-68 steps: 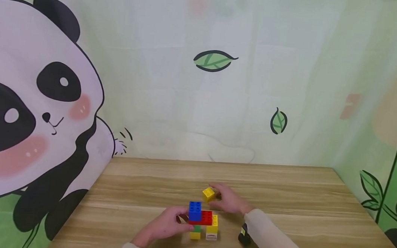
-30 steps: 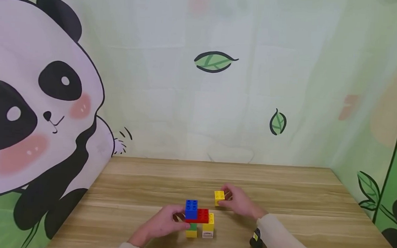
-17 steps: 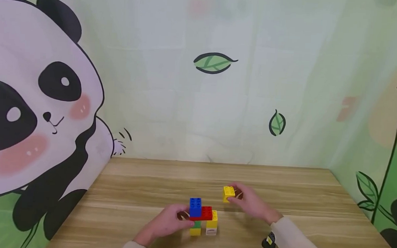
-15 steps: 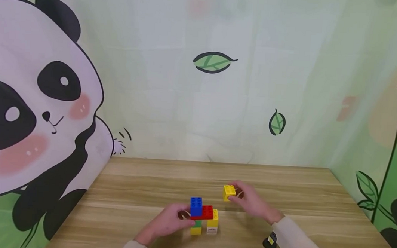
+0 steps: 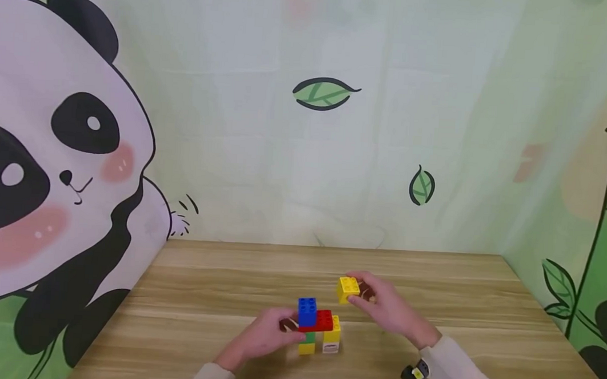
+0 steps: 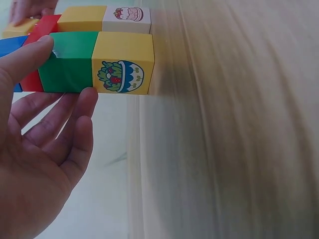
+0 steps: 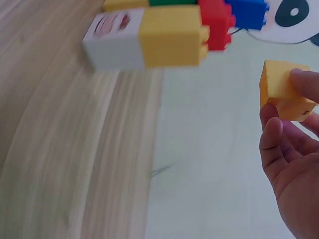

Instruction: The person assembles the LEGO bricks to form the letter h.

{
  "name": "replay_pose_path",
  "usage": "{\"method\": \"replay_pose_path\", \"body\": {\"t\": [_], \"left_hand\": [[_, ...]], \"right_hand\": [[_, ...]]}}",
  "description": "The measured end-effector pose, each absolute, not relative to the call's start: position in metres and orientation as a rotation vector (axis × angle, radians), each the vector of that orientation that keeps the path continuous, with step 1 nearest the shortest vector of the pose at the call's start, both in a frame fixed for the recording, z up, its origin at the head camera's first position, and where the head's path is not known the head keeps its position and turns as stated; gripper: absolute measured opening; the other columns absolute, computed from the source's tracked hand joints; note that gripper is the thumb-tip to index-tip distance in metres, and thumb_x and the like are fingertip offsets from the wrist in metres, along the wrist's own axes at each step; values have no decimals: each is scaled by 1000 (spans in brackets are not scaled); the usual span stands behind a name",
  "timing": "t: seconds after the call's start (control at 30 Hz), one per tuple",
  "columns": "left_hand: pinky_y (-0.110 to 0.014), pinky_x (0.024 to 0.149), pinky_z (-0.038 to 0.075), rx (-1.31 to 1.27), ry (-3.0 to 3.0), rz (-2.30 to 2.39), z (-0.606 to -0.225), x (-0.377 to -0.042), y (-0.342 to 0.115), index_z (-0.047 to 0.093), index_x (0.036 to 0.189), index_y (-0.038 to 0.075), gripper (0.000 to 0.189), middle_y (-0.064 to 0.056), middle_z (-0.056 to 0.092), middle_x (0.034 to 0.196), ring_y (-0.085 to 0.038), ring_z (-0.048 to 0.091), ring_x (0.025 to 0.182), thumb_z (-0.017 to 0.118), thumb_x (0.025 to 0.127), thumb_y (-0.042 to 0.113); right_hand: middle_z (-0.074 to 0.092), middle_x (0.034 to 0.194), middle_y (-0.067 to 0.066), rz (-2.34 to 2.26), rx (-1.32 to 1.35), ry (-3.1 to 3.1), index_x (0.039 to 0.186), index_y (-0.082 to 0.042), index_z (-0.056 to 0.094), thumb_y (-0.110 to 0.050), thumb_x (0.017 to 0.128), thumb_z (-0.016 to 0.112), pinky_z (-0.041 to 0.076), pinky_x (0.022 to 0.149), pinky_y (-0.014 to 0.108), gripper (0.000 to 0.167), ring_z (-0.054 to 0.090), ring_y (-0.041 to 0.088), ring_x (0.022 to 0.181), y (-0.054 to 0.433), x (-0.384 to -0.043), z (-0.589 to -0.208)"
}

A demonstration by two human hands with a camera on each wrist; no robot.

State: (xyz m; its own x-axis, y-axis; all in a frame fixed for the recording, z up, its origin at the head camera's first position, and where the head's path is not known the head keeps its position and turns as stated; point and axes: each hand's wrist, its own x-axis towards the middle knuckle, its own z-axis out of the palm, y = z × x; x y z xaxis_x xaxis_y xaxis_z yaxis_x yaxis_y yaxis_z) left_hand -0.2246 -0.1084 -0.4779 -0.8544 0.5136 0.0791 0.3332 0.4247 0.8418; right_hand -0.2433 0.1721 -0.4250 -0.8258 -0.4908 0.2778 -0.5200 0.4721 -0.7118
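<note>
My left hand [image 5: 267, 333] grips a small toy-brick structure by its green brick [image 6: 70, 62], thumb on one side and fingers on the other. Below the green is a yellow brick [image 6: 132, 55] with a bowl picture. A second column has a yellow brick [image 7: 172, 37] over a white brick [image 7: 114, 47] with a cake picture. Across both columns lies a red brick [image 5: 324, 321], with a blue brick [image 5: 307, 313] upright on its left end. Behind and right of the structure, my right hand [image 5: 392, 308] pinches a loose yellow brick [image 5: 347, 290], studs up, held in the air.
The structure stands on a wood-grain table [image 5: 217, 265]. A cloth backdrop [image 5: 235, 123] printed with a panda and leaves rises at the table's far edge. A small black device [image 5: 414, 374] sits at my right sleeve.
My right hand has carried the loose yellow brick rightward and up from behind the structure, levelling it, then slightly back left. My left hand and the structure have shifted slightly right and away.
</note>
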Motion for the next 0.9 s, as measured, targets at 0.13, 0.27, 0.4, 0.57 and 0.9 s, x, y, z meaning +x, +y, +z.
{"method": "replay_pose_path", "body": {"t": [0.13, 0.27, 0.4, 0.57, 0.9], "left_hand": [[-25, 75, 50, 747, 2492, 1384, -478, -226, -104, 68, 107, 14, 24, 7, 66, 97, -10, 61, 86, 71, 86, 27], [-25, 75, 50, 744, 2492, 1373, -478, -227, -101, 67, 107, 14, 25, 6, 66, 98, -10, 60, 86, 70, 86, 27], [-25, 75, 50, 750, 2492, 1374, -478, -228, -99, 67, 108, 14, 26, 7, 65, 98, -10, 60, 87, 70, 86, 29], [-25, 75, 50, 755, 2480, 1376, -479, -229, -99, 67, 108, 15, 26, 8, 65, 98, -10, 60, 87, 69, 87, 30], [-25, 75, 50, 761, 2474, 1389, -481, -229, -99, 66, 108, 16, 25, 8, 65, 98, -10, 59, 88, 69, 87, 29]], "right_hand": [[61, 100, -8, 1372, 967, -2614, 127, -15, 55, -26, 92, 64, 51, 74, 30, 39, 57, 17, 82, 165, -235, -417], [61, 101, -6, 1375, 1020, -2560, 126, -12, 56, -21, 91, 65, 51, 74, 28, 37, 57, 17, 82, 156, -229, -412], [60, 103, -3, 1356, 1045, -2543, 131, -9, 53, -18, 92, 63, 51, 77, 29, 41, 56, 18, 84, 148, -225, -407], [59, 104, -2, 1320, 1088, -2534, 135, -9, 50, -17, 93, 62, 51, 78, 27, 45, 56, 16, 85, 136, -222, -403], [59, 113, -6, 1296, 1169, -2506, 131, -14, 54, -20, 92, 63, 52, 74, 30, 40, 53, 15, 89, 124, -227, -410]]}}
